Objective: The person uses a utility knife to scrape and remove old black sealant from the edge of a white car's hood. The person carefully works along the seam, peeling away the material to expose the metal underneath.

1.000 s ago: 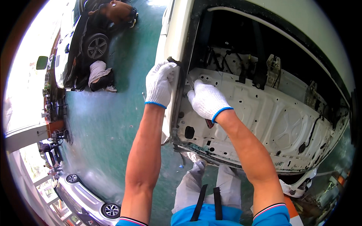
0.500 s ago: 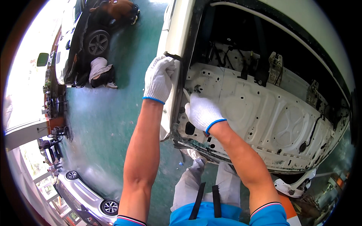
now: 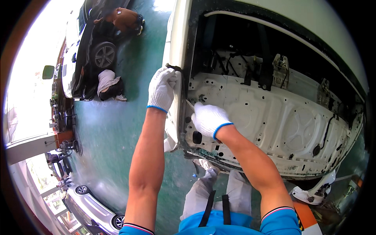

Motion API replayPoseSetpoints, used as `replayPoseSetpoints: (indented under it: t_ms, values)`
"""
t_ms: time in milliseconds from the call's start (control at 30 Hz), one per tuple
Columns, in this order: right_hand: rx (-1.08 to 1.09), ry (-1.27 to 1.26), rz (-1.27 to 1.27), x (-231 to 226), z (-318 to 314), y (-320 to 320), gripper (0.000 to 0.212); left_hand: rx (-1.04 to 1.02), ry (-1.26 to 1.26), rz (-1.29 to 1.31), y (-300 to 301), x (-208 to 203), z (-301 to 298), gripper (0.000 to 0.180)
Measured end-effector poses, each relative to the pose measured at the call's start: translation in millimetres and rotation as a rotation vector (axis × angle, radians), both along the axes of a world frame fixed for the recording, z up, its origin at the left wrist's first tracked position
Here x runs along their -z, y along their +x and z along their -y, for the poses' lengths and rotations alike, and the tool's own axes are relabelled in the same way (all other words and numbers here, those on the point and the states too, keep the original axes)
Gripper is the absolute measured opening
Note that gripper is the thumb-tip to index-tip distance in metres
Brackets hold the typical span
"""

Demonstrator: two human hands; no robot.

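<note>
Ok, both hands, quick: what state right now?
Left hand: closed, apparently gripping the black strip.
Right hand: closed around a slim tool, its handle hidden.

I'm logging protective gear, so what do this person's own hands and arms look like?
The left hand and right hand wear white knitted gloves with blue cuff edges. Forearms are bare; short bright-blue sleeves have dark and pinkish stripes at the hems.

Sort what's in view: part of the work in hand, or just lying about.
In the work:
- white-gloved left hand
- white-gloved right hand, holding slim pale tool
- short black strip
- stripped white metal car body

Just about:
- silver parked car
- orange-and-white block
- small blue scrap
</note>
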State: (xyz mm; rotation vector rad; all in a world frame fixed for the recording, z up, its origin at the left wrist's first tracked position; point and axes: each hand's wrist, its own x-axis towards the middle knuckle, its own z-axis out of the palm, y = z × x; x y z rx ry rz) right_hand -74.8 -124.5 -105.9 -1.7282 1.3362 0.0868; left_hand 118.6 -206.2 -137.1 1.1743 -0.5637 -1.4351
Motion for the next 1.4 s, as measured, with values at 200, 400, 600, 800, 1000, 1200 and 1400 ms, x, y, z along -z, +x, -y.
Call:
replayPoseSetpoints:
  t_ms: [200,400,600,800,1000,1200,1400]
  values:
    - [0.178,-0.105,0.041,-31,22,-31,0.036,0.071,-0.116,0.018,8,7,-8,0.010]
    - [0.218,-0.146,0.026,-22,62,-12,0.035,0.073,-0.132,0.025,-1,1,-15,0.017]
    - [0.068,0.029,0.022,-5,33,1,0.037,0.139,-0.273,-0.174,15,2,-23,0.011]
    - [0.146,0.068,0.110,10,1,1,0.035,-0.001,-0.219,-0.284,21,-4,-46,0.011]
    - [0.147,0.022,0.138,25,-2,7,0.036,-0.022,-0.190,-0.307,26,-21,-78,0.014]
    - [0.201,-0.048,0.159,40,-20,17,0.035,-0.173,-0.075,-0.374,36,-19,-91,0.020]
    - [0.242,-0.065,0.148,43,-18,24,0.034,-0.148,-0.069,-0.389,32,-24,-85,0.021]
